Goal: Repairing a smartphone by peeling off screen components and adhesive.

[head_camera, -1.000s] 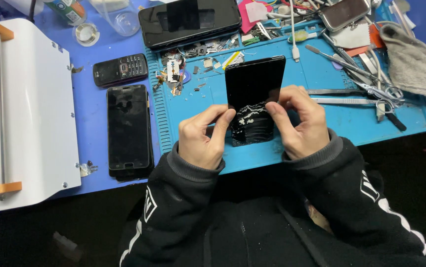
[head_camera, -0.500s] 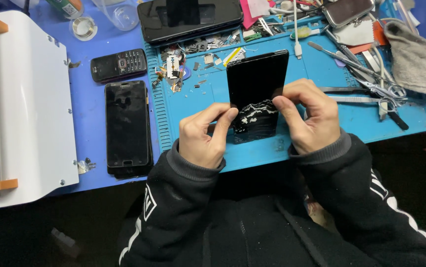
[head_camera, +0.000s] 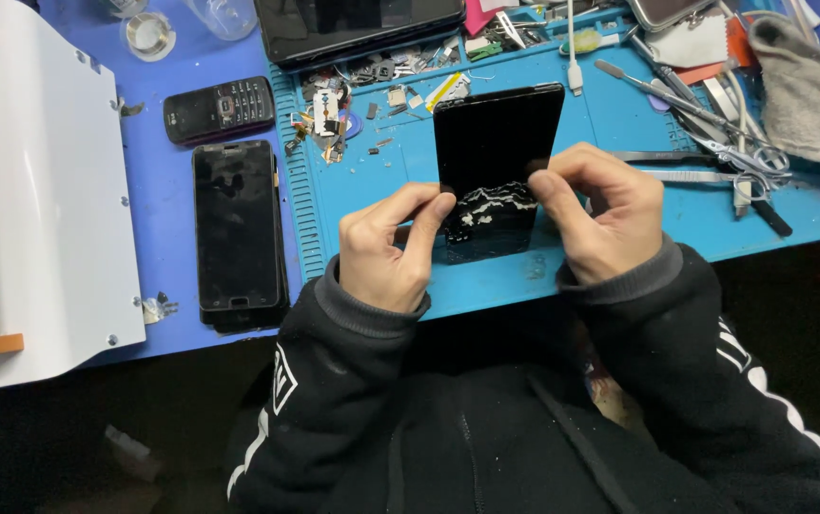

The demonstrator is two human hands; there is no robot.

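Observation:
A black phone screen panel (head_camera: 496,143) lies on the blue work mat (head_camera: 600,124), its near end streaked with whitish glue residue (head_camera: 491,205). My left hand (head_camera: 386,249) pinches the panel's near left edge with thumb and forefinger. On the right, my right hand (head_camera: 600,214) grips the edge beside the residue, fingers curled over it. Both sleeves are black with white marks.
A stack of black smartphones (head_camera: 236,233) and a small keypad phone (head_camera: 220,108) lie left of the mat. A white machine (head_camera: 39,190) fills the far left. Tweezers and scissors (head_camera: 714,157), a grey cloth (head_camera: 810,86), small parts (head_camera: 334,114) and a dark tablet (head_camera: 353,27) crowd the back.
The view has shifted a little. My hands have crept up the panel's near end, and the whitish residue strip between them shows more plainly.

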